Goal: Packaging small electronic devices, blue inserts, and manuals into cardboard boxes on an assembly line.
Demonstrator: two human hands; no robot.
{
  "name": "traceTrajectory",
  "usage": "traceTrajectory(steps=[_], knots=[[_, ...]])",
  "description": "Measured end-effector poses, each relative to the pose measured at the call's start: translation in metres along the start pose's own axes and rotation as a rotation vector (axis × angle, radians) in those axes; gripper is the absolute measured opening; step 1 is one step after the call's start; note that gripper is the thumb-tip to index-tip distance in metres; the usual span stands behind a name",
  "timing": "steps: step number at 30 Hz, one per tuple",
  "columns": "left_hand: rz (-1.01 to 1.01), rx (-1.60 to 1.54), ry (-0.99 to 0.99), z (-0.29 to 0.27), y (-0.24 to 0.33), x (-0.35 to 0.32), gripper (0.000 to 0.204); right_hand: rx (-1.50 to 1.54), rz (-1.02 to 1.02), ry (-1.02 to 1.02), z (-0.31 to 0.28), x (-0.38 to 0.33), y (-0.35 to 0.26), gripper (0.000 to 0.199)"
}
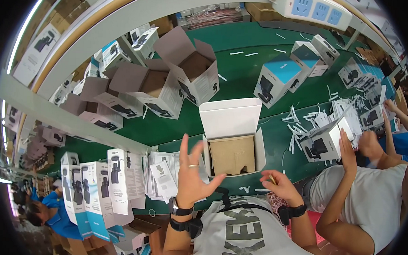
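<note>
White box (230, 117), lid raised, is seen mid-frame, with a brown insert (232, 154) set inside. The left hand (192, 177) is held spread and empty beside the box's left edge. The right hand (283, 188) is half curled, lower right of centre; whether the yellowish item (272, 178) at its fingers is gripped cannot be told.

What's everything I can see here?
Open carton: one, white, centre
Cardboard insert: one, brown, inside it
Open printed boxes: four, white outside, left rear
Closed printed boxes: several, white and blue, right rear
Upright printed cartons: several, white and blue, left
Leaflets: stack, white, left of centre
Paper strips: many, white, mostly right
Power strip: one, white, top right
Workbench: one, green, beneath
Co-workers: several, blue or white clothing, both sides
Left hand: one, bare, carton's left
Right hand: one, bare, carton's lower right
</note>
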State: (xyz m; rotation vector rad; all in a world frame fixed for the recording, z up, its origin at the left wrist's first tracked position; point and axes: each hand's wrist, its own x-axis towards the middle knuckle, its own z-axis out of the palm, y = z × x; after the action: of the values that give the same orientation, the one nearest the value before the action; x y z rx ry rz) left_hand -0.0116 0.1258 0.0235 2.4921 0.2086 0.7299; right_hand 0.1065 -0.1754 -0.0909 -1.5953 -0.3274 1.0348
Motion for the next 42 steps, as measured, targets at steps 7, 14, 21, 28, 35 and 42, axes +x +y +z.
traceTrajectory(steps=[7,14,21,28,35,42], knots=[[-0.169,-0.19,0.034,0.037,-0.014,-0.035,0.077,0.209,-0.138,0.255,0.003,0.032,-0.07,0.041],[0.176,0.257,-0.351,0.071,0.02,-0.019,0.08,-0.434,-0.558,0.406,0.019,0.052,-0.088,0.036],[0.17,0.277,-0.345,0.08,0.018,-0.025,0.08,-0.708,-0.608,0.511,-0.005,0.063,-0.103,0.018],[0.156,0.242,-0.321,0.083,0.023,-0.021,0.077,-0.723,-0.606,0.52,-0.004,0.063,-0.102,0.016],[0.157,0.277,-0.354,0.085,0.024,-0.022,0.081,-0.726,-0.7,0.572,-0.011,0.079,-0.102,0.014],[0.147,0.295,-0.365,0.089,0.029,-0.022,0.079,-0.602,-0.648,0.568,-0.012,0.084,-0.096,0.013]])
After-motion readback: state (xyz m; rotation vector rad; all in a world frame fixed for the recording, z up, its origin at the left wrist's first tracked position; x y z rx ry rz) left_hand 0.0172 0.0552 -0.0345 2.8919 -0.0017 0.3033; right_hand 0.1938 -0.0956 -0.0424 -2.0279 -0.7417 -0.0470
